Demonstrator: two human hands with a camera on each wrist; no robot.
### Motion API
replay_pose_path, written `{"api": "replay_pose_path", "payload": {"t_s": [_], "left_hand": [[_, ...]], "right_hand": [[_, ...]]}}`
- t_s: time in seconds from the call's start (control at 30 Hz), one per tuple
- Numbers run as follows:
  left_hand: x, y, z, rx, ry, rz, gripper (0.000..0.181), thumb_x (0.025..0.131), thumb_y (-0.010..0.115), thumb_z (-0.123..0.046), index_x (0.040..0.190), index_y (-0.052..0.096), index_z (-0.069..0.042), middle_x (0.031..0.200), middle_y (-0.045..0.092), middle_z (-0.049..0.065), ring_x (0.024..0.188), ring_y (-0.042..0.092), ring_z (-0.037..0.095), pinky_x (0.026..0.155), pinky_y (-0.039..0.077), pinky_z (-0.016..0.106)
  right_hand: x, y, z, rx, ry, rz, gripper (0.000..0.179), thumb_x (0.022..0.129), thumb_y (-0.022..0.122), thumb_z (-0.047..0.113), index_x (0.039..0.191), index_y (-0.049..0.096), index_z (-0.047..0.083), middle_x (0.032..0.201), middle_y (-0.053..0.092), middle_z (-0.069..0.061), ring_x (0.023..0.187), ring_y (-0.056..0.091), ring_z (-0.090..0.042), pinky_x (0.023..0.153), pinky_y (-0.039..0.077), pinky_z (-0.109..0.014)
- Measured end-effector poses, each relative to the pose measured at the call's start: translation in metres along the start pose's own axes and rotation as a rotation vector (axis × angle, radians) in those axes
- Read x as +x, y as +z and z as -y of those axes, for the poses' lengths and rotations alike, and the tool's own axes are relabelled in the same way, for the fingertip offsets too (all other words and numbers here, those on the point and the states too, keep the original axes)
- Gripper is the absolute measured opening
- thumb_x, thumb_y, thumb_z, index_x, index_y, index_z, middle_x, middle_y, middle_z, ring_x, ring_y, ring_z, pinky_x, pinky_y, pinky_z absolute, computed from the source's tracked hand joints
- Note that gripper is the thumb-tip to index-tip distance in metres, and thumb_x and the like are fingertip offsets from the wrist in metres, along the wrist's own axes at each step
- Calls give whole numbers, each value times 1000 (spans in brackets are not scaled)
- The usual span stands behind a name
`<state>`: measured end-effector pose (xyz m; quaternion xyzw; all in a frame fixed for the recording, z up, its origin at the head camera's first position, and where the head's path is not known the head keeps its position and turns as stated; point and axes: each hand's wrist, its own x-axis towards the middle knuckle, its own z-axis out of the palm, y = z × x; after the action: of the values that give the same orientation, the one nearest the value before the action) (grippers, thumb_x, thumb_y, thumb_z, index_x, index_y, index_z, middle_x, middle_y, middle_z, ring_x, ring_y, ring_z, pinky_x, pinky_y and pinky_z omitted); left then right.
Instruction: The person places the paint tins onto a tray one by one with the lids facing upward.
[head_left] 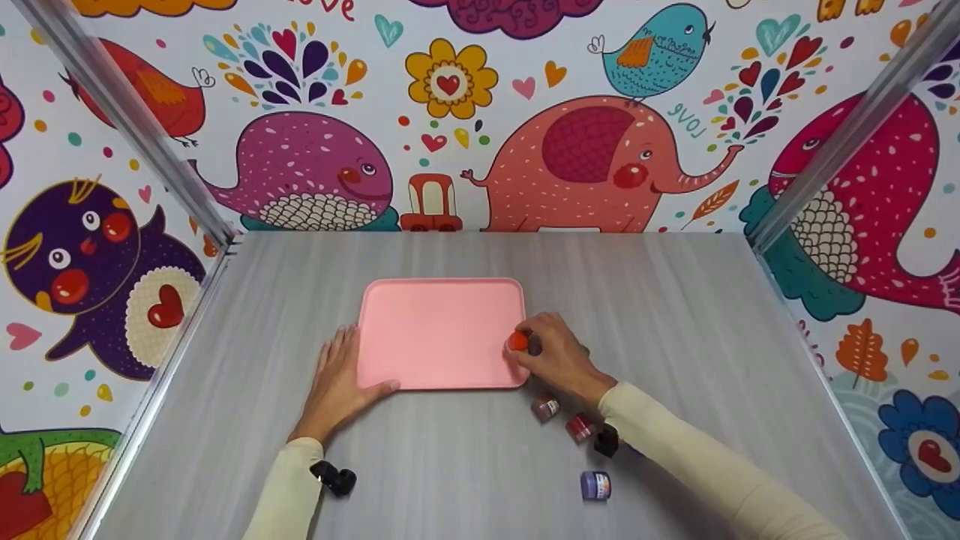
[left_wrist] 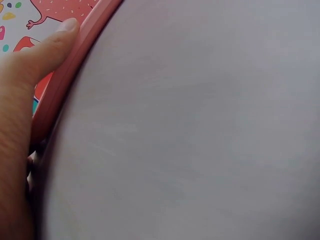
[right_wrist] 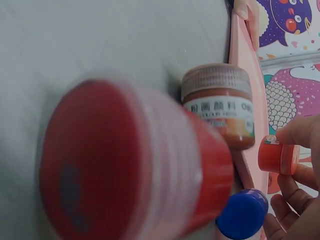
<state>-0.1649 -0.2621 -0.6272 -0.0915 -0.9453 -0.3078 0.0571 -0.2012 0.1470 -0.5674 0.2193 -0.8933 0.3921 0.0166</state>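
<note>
A pink rectangular tray (head_left: 439,330) lies on the table. My left hand (head_left: 339,388) rests against its left side with the fingers extended, the thumb spread along the front rim. Over the tray's right edge, my right hand (head_left: 556,352) pinches a small orange-red paint jar (head_left: 517,342) between thumb and fingers. The jar (right_wrist: 272,156) appears tipped sideways in the right wrist view. Close to that hand's lower fingers is a blue-topped jar (right_wrist: 242,215). A brown paint jar (head_left: 546,407) and a red paint jar (head_left: 580,427) lie below the right wrist.
A purple paint jar (head_left: 596,486) lies nearer the front. The right sleeve (head_left: 697,450) partly covers another blue item. Printed cartoon walls with metal corner posts (head_left: 855,127) enclose the grey table (head_left: 450,465) at the back and sides.
</note>
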Motion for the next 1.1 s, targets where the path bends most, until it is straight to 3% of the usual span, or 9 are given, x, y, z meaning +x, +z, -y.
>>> {"api": "replay_pose_path", "payload": {"t_s": [0.47, 0.83, 1.1], "left_hand": [[0, 0, 2, -7, -12, 6, 132, 83, 87, -62, 170, 20, 11, 176, 25, 33, 166, 18, 50, 137, 4, 60], [0, 0, -1, -15, 0, -11, 131, 83, 87, -61, 170, 22, 11, 175, 27, 34, 166, 18, 51, 136, 6, 61], [0, 0, 0, -25, 6, -10, 130, 83, 87, -60, 170, 21, 11, 176, 26, 32, 166, 17, 50, 136, 5, 61]], "right_hand": [[2, 19, 4, -61, -46, 34, 32, 94, 89, 16, 121, 76, 5, 112, 69, -7, 106, 58, -21, 89, 62, -31], [2, 22, 5, -51, -50, 68, 34, 95, 88, 20, 124, 76, 8, 114, 67, -4, 111, 55, -19, 93, 57, -34], [-3, 16, 2, -61, -59, 43, 41, 93, 88, 20, 128, 74, 3, 115, 68, -8, 113, 56, -23, 93, 57, -36]]}}
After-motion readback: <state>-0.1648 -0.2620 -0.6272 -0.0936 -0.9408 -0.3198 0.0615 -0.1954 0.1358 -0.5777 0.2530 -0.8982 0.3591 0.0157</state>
